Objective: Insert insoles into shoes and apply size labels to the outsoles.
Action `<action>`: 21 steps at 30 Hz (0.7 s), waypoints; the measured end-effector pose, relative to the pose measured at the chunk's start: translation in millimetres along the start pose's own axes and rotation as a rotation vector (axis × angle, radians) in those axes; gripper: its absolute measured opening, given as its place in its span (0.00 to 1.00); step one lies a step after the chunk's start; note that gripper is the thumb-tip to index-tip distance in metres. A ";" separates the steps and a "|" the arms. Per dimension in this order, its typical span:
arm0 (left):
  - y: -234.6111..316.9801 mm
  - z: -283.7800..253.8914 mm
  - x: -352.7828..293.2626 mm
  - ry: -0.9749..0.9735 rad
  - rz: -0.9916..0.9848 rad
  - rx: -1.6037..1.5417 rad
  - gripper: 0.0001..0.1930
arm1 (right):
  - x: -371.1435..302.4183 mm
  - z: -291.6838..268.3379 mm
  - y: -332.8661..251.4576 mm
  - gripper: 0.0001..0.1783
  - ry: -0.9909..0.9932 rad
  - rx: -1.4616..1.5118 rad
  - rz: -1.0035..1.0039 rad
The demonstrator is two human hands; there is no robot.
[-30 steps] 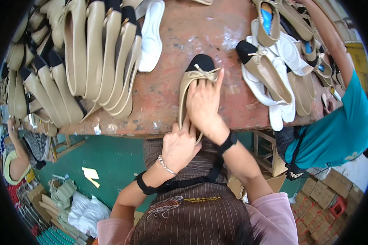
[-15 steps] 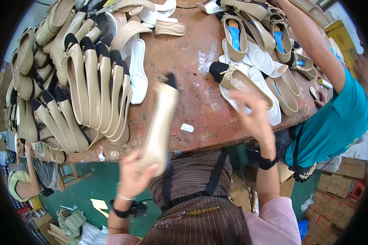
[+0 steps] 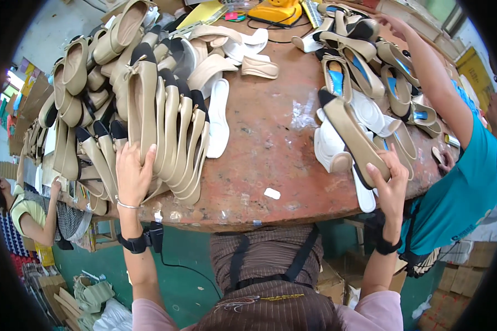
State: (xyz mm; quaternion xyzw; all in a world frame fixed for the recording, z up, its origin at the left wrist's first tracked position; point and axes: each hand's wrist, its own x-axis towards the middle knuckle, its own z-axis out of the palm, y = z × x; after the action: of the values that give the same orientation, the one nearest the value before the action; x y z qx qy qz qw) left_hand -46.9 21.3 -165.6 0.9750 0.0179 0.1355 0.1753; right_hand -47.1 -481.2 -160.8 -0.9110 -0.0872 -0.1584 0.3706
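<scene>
My left hand [image 3: 133, 174] is closed on the heel end of a beige ballet flat [image 3: 142, 102] with a black toe. That shoe leans upright at the left end of a tight row of matching flats [image 3: 176, 132]. On the right, my right hand [image 3: 391, 182] grips the heel of another beige flat [image 3: 345, 129]. Its black toe points away to the far left, and its outside faces up. White padded insoles [image 3: 328, 146] lie beneath and beside it. A lone white insole [image 3: 218, 118] rests just right of the row.
More flats are heaped at the far left [image 3: 74, 77] and far right [image 3: 395, 83], some with blue linings. A small white sticker [image 3: 271, 193] lies near the table edge [image 3: 232, 220]. At right, a co-worker in a teal shirt [image 3: 453, 171] reaches over the table; another person [image 3: 36, 215] is at left.
My left hand has moved left and set its flat against the row. My right hand, open before, has closed on a flat among the insoles. The view has shifted.
</scene>
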 end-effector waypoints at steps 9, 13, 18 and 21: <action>-0.9 56.8 -26.2 0.528 -0.106 -0.523 0.34 | 5.8 170.9 -85.5 0.05 -0.375 0.045 -0.160; 19.5 98.4 -40.4 0.594 -0.131 -0.304 0.59 | 86.4 246.0 -83.0 0.06 -0.299 0.062 -0.121; 17.2 122.6 -49.9 0.637 -0.174 -0.325 0.62 | 163.9 333.2 -79.0 0.20 -0.777 0.068 0.298; 30.2 120.7 -57.9 0.637 -0.252 -0.318 0.61 | 165.5 350.7 -87.6 0.21 -0.585 0.054 0.505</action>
State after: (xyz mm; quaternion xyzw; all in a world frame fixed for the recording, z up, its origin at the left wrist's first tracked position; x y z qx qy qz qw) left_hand -70.3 -52.6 -278.9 0.8349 0.1699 0.4102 0.3253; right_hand 161.9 -165.6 -282.4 -0.9005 0.0339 0.2066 0.3811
